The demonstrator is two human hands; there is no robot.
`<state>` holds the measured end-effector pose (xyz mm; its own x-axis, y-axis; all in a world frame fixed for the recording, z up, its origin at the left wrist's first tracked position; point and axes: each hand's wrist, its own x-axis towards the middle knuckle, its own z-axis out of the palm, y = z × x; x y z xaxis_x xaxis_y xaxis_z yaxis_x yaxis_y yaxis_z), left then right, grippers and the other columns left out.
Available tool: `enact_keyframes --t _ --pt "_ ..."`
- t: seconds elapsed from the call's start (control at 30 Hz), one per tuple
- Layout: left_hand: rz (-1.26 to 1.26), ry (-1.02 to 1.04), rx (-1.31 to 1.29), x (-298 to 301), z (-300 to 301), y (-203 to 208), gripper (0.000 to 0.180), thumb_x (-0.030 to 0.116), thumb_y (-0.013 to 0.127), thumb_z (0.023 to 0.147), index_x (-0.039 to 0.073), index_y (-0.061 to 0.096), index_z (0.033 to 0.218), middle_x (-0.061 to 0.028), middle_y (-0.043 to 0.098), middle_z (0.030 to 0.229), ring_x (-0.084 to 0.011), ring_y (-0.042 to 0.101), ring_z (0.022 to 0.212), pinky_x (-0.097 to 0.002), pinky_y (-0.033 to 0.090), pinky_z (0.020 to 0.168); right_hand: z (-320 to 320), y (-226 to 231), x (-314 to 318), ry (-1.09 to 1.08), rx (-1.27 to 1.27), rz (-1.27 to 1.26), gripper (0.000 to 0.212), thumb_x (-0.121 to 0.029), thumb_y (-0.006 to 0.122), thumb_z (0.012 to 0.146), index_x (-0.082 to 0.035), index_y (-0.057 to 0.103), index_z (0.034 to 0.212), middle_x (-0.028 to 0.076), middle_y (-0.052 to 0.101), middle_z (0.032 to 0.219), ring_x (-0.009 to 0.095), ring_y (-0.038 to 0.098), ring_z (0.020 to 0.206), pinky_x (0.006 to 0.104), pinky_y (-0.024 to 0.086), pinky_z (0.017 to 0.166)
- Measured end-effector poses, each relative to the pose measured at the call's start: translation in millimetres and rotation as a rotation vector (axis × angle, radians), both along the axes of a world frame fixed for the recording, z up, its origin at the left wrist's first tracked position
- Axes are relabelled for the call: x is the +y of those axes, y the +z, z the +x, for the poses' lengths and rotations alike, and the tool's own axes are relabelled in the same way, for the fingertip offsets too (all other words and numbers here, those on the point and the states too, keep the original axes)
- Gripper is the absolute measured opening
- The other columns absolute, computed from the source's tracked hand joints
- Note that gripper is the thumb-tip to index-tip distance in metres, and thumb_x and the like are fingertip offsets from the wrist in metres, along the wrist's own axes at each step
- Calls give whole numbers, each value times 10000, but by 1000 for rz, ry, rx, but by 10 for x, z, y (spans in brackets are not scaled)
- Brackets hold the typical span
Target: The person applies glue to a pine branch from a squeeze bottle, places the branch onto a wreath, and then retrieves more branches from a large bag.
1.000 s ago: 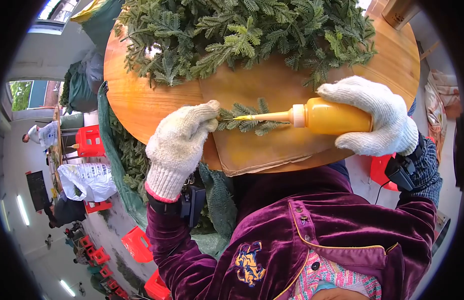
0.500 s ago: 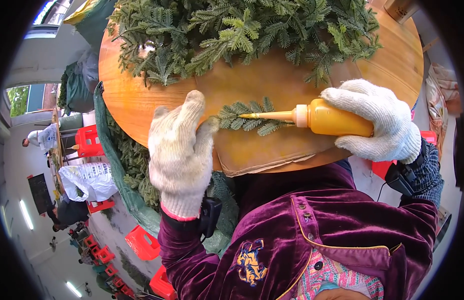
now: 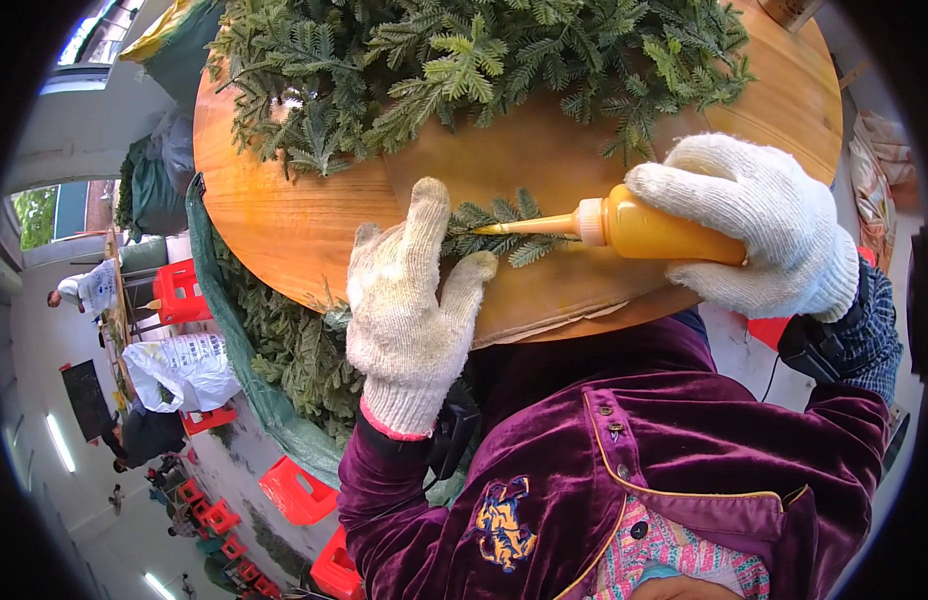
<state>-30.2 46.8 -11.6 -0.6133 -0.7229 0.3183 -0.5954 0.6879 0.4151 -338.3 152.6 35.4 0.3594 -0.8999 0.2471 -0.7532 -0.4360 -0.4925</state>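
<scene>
A small green fir sprig lies on a brown cardboard sheet near the table's front edge. My right hand, in a white knit glove, is wrapped round a squeeze bottle of orange-yellow liquid. The bottle is tipped almost level, its long nozzle pointing left over the sprig. At the sprig's left end is my left hand, in a soiled white glove. Its index finger and thumb are spread apart and partly cover that end. Whether they touch the sprig I cannot tell.
A big heap of fir branches covers the far side of the round wooden table. More branches sit in a green sack at left. Red stools, a white bag and people stand beyond. A brown container is at far right.
My left hand has moved right, so that its index finger and thumb now reach the sprig's left end. The bottle and my right hand have hardly shifted.
</scene>
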Motion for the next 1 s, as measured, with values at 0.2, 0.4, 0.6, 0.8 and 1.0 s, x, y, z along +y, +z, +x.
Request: enact_keyframes --t 0.2,0.4,0.6,0.8,1.0 --pt "-30 -17 3 -12 39 -30 728 135 855 757 -33 562 1401 -146 726 1023 -310 670 876 -527 477 982 67 202 37 0 126 9 731 -65 811 667 -56 617 1372 203 663 1034 388 686 859 435 561 750" --pt "2 -16 -40 -21 -18 70 720 162 858 757 -59 568 1379 -167 721 984 -322 669 851 -484 498 918 105 249 118 -40 150 31 730 -52 793 674 -56 600 1378 208 661 1023 388 689 835 437 560 722" --pt "-11 -2 -50 -23 -35 63 722 208 853 767 -72 568 1369 -180 714 949 -352 663 839 -460 519 853 128 236 200 -79 151 30 739 -42 789 675 -62 590 1386 192 658 977 368 687 786 424 555 679" --pt "-20 -11 -65 -25 -68 66 745 220 859 761 -86 556 1369 -185 712 948 -367 660 853 -462 523 831 127 208 301 -123 155 -18 733 -15 766 670 -60 593 1381 177 654 930 353 681 750 413 545 645" --pt "-22 1 -97 -5 -108 115 772 230 865 753 -99 543 1373 -187 711 942 -374 662 864 -465 525 816 93 183 406 -144 78 3 729 -3 744 664 -52 597 1376 172 648 907 344 677 737 407 541 639"
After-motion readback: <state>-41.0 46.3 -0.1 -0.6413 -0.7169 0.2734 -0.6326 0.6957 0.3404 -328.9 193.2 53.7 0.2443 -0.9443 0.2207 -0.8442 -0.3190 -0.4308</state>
